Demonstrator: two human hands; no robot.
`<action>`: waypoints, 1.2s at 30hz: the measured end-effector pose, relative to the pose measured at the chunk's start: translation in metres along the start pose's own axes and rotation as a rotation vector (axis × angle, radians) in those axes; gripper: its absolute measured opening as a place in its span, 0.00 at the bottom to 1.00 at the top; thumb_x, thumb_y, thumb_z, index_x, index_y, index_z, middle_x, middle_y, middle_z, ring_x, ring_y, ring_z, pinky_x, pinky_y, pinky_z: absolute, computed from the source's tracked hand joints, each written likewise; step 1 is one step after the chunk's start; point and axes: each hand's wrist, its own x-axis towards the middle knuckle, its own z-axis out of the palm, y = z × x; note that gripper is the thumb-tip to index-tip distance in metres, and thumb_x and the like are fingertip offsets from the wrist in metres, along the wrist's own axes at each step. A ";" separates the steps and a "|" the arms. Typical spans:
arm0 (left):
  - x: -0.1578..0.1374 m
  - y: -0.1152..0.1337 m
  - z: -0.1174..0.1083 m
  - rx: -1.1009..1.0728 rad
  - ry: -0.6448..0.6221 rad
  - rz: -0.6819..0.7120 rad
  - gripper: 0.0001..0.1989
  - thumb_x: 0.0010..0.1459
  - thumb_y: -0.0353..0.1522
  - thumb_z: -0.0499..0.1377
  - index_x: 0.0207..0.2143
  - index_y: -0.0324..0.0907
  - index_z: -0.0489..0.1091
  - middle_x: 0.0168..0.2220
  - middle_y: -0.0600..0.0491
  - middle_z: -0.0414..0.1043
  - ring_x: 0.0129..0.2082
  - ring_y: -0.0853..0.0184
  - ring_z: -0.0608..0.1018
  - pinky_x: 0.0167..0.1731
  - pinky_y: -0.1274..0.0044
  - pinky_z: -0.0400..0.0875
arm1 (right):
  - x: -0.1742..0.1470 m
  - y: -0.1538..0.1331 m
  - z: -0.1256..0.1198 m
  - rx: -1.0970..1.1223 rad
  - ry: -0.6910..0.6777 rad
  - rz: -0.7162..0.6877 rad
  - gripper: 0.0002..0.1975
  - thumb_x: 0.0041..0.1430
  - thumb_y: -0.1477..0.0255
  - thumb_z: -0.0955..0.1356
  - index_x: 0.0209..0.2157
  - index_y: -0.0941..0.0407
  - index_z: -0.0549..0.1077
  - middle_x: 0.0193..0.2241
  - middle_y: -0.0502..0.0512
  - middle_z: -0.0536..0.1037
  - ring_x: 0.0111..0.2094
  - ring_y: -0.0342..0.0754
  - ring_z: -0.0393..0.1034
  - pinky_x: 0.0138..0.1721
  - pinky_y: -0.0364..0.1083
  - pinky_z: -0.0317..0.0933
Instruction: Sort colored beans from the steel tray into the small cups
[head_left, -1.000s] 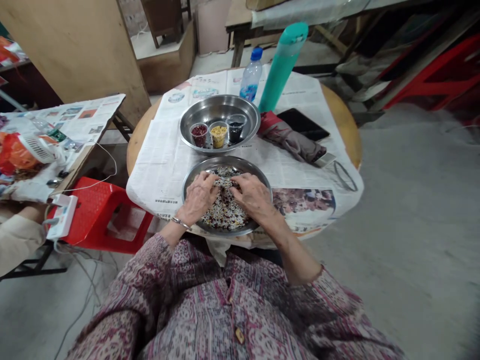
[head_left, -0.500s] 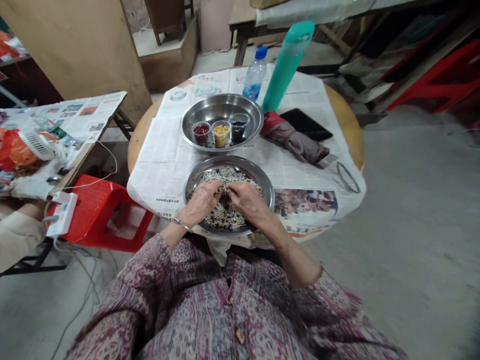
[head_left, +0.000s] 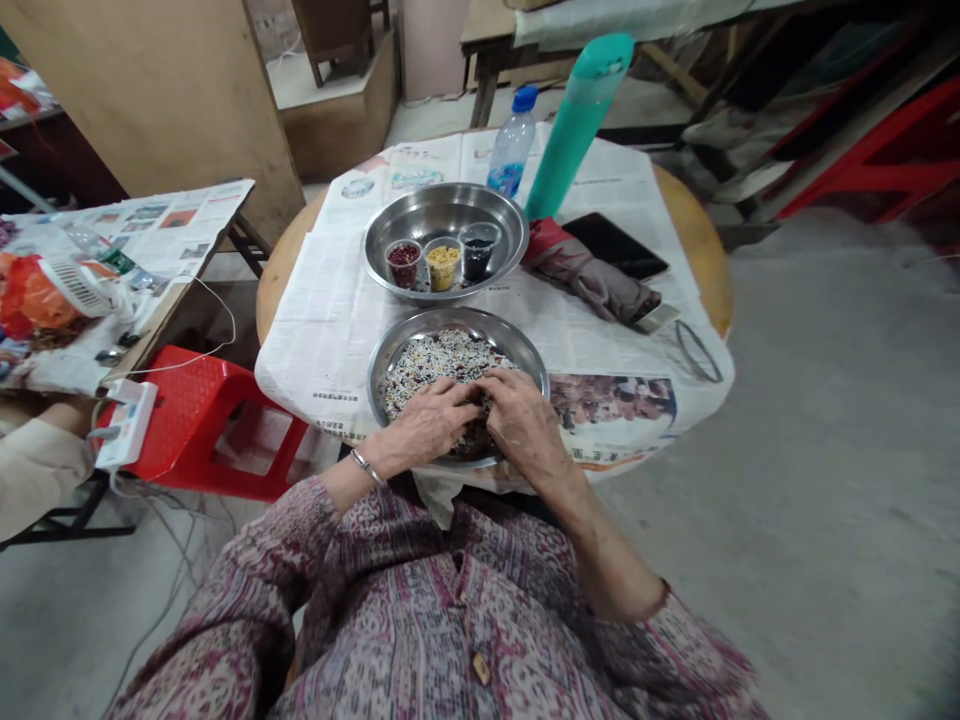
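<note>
Both my hands are over the near steel basin [head_left: 384, 335], which holds a layer of mixed grains and beans [head_left: 442, 358], white, black, dark red and some yellow. My left hand [head_left: 435, 415], with a silver bangle at the wrist, has its fingers stretched toward the right, touching the mix. Beside it, my right hand [head_left: 525, 425] reaches in with bent fingers slightly apart. The fingertips nearly meet, partly hidden in shadow. Behind stands a second steel basin [head_left: 450, 205] with three clear cups: one of dark red beans [head_left: 403, 263], one of yellow grains [head_left: 442, 266], one of black grains [head_left: 478, 258].
Newspaper [head_left: 315, 300] covers the round table. On it are a water bottle [head_left: 511, 150], a teal container [head_left: 577, 130], a folded umbrella [head_left: 592, 280], a dark tablet-like object [head_left: 616, 246] and a dark loop [head_left: 697, 350]. A red stool [head_left: 195, 420] with a power strip [head_left: 126, 425] stands left.
Both hands have moved toward the basin's near right side and their fingers have spread from a close pinch. More of the grain at the far left now shows.
</note>
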 end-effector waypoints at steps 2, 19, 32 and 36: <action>0.008 -0.008 0.001 0.061 0.038 -0.049 0.12 0.67 0.30 0.53 0.49 0.44 0.71 0.55 0.49 0.67 0.55 0.57 0.66 0.55 0.64 0.67 | 0.000 -0.001 0.000 -0.025 -0.005 0.014 0.19 0.57 0.84 0.59 0.43 0.58 0.76 0.44 0.63 0.78 0.48 0.56 0.69 0.51 0.54 0.66; -0.032 -0.016 -0.015 -0.071 0.023 -0.274 0.21 0.60 0.33 0.63 0.54 0.42 0.64 0.50 0.47 0.64 0.51 0.59 0.70 0.52 0.65 0.72 | 0.002 -0.010 -0.007 -0.100 -0.195 -0.011 0.10 0.65 0.70 0.66 0.45 0.55 0.76 0.41 0.59 0.76 0.45 0.53 0.69 0.44 0.49 0.65; 0.031 -0.008 0.007 0.045 0.044 -0.012 0.12 0.67 0.31 0.53 0.49 0.43 0.72 0.53 0.48 0.67 0.55 0.57 0.67 0.56 0.63 0.66 | -0.003 -0.006 0.003 0.016 0.133 0.084 0.24 0.59 0.82 0.58 0.53 0.56 0.72 0.51 0.61 0.74 0.52 0.56 0.66 0.54 0.56 0.64; 0.035 -0.026 0.003 0.120 0.113 -0.104 0.14 0.68 0.27 0.49 0.48 0.42 0.72 0.51 0.48 0.69 0.52 0.59 0.68 0.53 0.67 0.68 | -0.002 -0.008 0.002 -0.012 0.120 0.078 0.24 0.60 0.83 0.57 0.54 0.58 0.72 0.51 0.63 0.73 0.52 0.56 0.65 0.54 0.55 0.64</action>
